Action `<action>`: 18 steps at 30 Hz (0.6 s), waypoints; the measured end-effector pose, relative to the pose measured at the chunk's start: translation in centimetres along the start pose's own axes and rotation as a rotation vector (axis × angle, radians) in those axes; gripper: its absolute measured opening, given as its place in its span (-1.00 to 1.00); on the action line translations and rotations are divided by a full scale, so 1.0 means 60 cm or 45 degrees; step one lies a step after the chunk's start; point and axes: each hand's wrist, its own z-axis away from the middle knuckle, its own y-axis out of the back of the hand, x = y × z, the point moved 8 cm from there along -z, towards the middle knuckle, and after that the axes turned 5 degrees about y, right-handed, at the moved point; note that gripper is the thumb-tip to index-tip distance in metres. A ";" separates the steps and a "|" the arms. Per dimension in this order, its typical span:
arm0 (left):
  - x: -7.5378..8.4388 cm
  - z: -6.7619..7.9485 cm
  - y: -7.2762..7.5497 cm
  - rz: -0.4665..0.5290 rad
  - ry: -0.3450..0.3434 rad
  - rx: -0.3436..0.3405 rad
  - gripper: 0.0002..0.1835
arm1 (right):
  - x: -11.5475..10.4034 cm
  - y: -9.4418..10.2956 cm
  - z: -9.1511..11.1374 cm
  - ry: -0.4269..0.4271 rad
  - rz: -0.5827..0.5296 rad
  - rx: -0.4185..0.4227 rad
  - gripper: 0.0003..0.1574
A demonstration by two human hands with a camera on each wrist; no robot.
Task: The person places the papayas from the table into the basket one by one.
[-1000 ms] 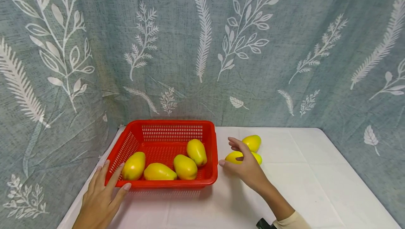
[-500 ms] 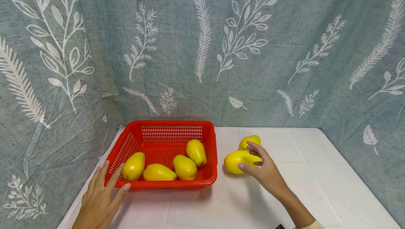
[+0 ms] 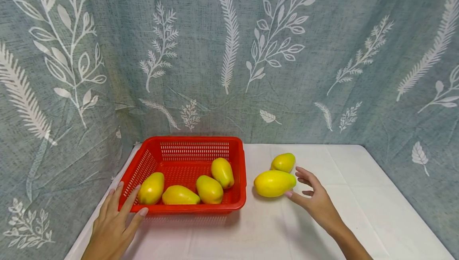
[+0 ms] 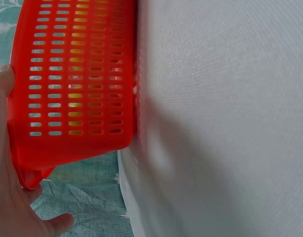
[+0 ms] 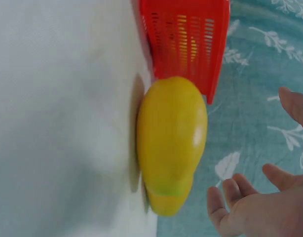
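Our right grip (image 3: 317, 202), loosely parted and empty, hangs beside the front yellow fruit (image 3: 273, 183) near the surface's back edge (image 3: 333, 146): probably light, firm, slick, best held mid-body.

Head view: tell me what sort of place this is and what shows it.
Probably a curtained-off tabletop setup, perhaps for staging or filming: leaf-patterned curtains enclose a white-covered table, with a red basket holding yellow fruits.
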 end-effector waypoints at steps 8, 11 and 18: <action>0.001 -0.001 0.003 -0.012 0.002 -0.003 -0.20 | 0.018 0.007 -0.001 -0.046 0.012 0.002 0.01; 0.002 -0.001 0.003 -0.014 0.004 -0.004 -0.20 | 0.024 0.006 -0.005 -0.054 0.012 0.004 0.01; 0.002 0.001 0.002 -0.006 0.001 0.001 -0.20 | 0.042 -0.002 -0.020 -0.051 0.007 -0.006 0.06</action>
